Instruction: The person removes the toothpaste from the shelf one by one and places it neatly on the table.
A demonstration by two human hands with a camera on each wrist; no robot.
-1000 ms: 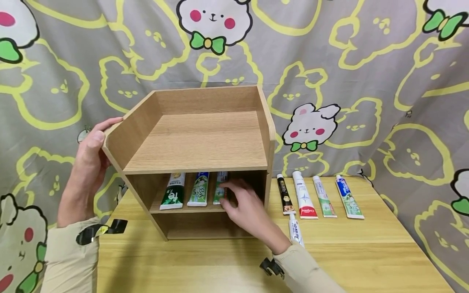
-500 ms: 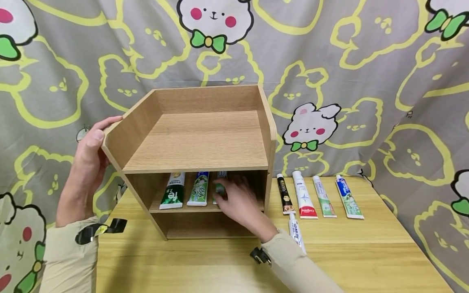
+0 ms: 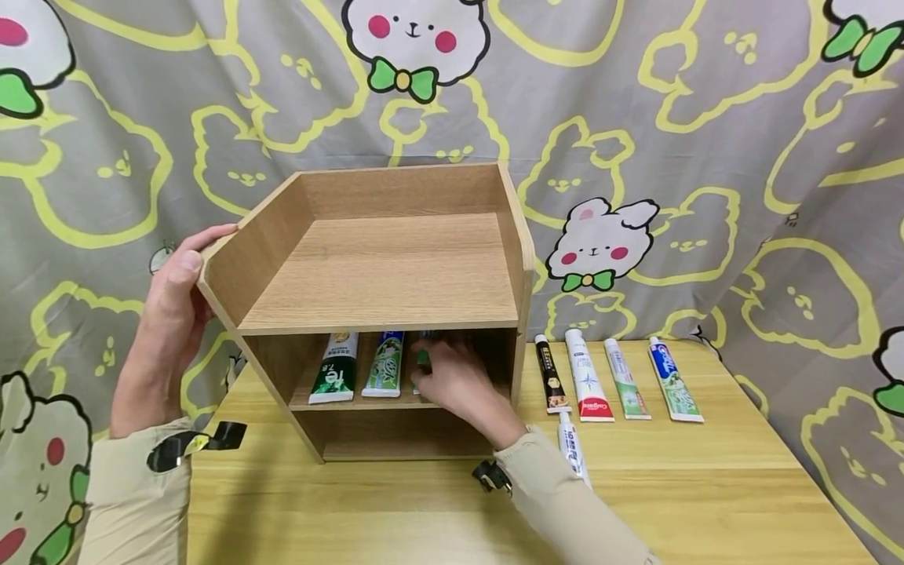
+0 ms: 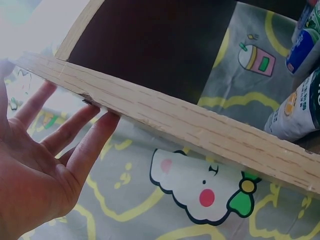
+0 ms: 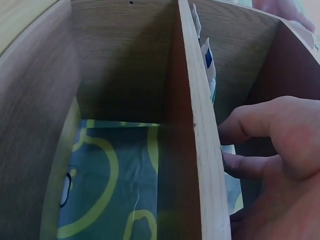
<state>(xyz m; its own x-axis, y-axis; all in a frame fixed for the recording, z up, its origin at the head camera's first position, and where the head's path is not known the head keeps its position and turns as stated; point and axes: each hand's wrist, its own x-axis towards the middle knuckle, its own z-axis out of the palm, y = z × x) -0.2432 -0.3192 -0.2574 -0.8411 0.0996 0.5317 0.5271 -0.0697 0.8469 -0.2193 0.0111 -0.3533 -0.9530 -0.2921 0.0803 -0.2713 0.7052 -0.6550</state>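
A wooden desktop shelf (image 3: 381,271) stands on the table. My left hand (image 3: 172,314) rests at its left side panel, and in the left wrist view nearly straight fingers (image 4: 90,142) touch the panel's outer face. My right hand (image 3: 462,380) reaches into the middle compartment, its curled thumb and fingers pinching a green-and-white toothpaste tube (image 3: 424,358), mostly hidden by the hand. To the left of it lie a dark green and white toothpaste tube (image 3: 335,373) and a blue and green toothpaste tube (image 3: 385,365). In the right wrist view the fingertips are partly hidden behind a shelf board (image 5: 197,120).
Right of the shelf, a black tube (image 3: 551,373), a white and red tube (image 3: 588,377), a slim pale tube (image 3: 627,378) and a blue-green tube (image 3: 676,378) lie in a row. A small white tube (image 3: 572,447) lies nearer. A patterned curtain (image 3: 678,118) hangs behind.
My right hand has moved slightly left and deeper into the compartment, covering more of the third toothpaste tube. My left hand has stayed at the side panel.
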